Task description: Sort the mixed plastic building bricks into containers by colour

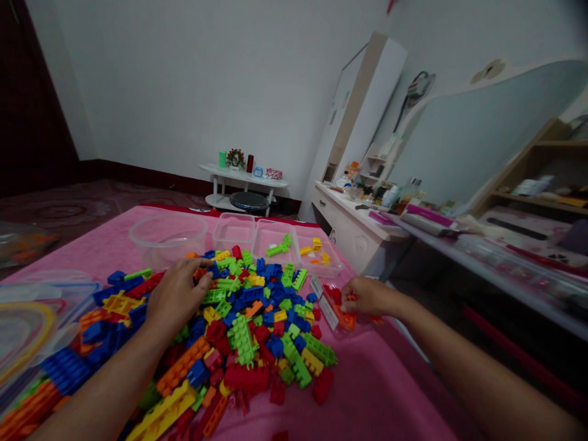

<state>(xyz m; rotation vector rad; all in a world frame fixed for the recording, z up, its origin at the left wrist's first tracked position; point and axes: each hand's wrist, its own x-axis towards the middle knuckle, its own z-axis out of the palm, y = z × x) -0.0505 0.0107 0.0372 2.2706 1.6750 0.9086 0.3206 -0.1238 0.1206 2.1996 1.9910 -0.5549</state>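
Observation:
A large heap of toy building bricks (250,297) in red, blue, green, yellow and orange covers much of the pink cloth (367,380). My left hand (177,294) reaches over the heap's left part, fingers bent around an orange-red brick (199,274) that is partly hidden. To the right, my right hand (362,296) is closed at a clear container (326,306) with a white label strip, which holds red and orange pieces. An orange brick (351,297) shows at its fingertips. Part of that container lies behind the hand.
Beyond the heap stand a round clear tub (169,236) and a clear divided tray (255,229) with some green and yellow bricks (316,245). At the left lie clear plastic lids or bags (46,306). A white dresser (349,226) stands past the right edge.

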